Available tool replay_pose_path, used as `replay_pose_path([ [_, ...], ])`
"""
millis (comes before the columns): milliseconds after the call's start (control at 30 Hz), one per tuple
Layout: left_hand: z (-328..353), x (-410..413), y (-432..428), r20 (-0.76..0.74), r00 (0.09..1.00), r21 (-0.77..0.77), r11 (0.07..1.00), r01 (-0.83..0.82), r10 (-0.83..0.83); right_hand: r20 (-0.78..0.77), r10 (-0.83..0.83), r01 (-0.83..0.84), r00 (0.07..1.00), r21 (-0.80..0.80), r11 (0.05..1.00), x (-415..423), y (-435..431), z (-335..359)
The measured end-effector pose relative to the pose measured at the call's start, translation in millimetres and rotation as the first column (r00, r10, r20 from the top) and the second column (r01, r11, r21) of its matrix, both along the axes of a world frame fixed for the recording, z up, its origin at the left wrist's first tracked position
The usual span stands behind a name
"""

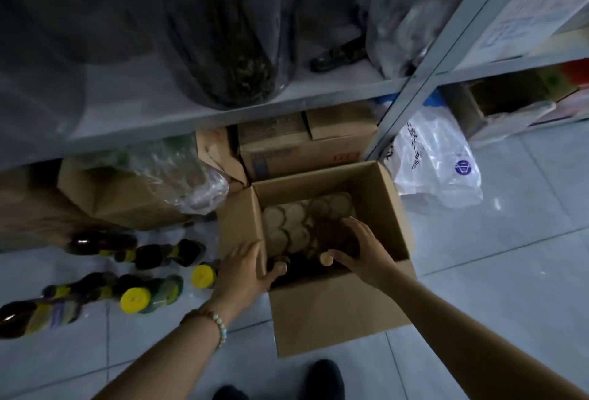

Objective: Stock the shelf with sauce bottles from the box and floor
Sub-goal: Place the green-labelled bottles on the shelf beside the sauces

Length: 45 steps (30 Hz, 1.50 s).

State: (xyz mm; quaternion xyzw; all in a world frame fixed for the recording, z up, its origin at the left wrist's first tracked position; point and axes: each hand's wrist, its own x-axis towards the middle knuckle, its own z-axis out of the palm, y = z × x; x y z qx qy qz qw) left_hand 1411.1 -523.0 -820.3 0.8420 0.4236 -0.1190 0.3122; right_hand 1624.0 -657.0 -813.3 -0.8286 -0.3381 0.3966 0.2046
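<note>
An open cardboard box [338,310] stands on the tiled floor below the metal shelf [242,106]. Inside it stand several dark sauce bottles with tan caps [287,224]. My left hand [245,272] grips the box's left wall, thumb inside next to a cap. My right hand [353,249] reaches into the box, fingers spread over dark bottles, thumb beside a tan cap [326,258]; whether it grips one I cannot tell. Left of the box, several dark sauce bottles with yellow caps [135,299] lie on the floor.
Large clear jars [223,48] and plastic bags fill the shelf above. Under it sit cardboard boxes [287,150] and a crumpled plastic wrap [178,173]. A white plastic bag [436,160] lies right of the shelf post. My dark shoes [325,377] show at the bottom.
</note>
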Motion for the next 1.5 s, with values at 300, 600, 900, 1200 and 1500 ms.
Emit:
replay_pose_path([
  [300, -89.4, 4.7, -12.8, 0.091, 0.987, 0.069, 0.990, 0.127, -0.133, -0.131, 0.054, -0.073, 0.990, -0.148, 0.986, -12.8, 1.1, -86.4],
  [600, -114.2, 20.6, -3.6, 0.058, 0.948, 0.165, 0.940, 0.299, -0.312, -0.012, 0.083, -0.084, 0.996, -0.091, 0.992, -10.5, -4.0, -111.5],
  [900, -116.1, 80.2, 7.8, 0.000, 0.998, 0.030, 0.998, 0.060, -0.060, 0.141, -0.060, 0.058, 0.988, 0.021, 0.998, 9.3, 15.6, -131.7],
  [1200, -116.9, 73.4, 9.5, 0.184, 0.965, -0.230, 0.963, -0.142, 0.187, 0.116, -0.085, 0.083, 0.990, 0.015, 0.996, 8.7, 12.2, -126.4],
  [1500, 61.0, 55.5, 42.9, 0.556, 0.812, -0.054, 0.983, -0.175, 0.175, 0.210, -0.134, 0.072, 0.968, 0.278, 0.958, 37.6, 11.3, 66.4],
])
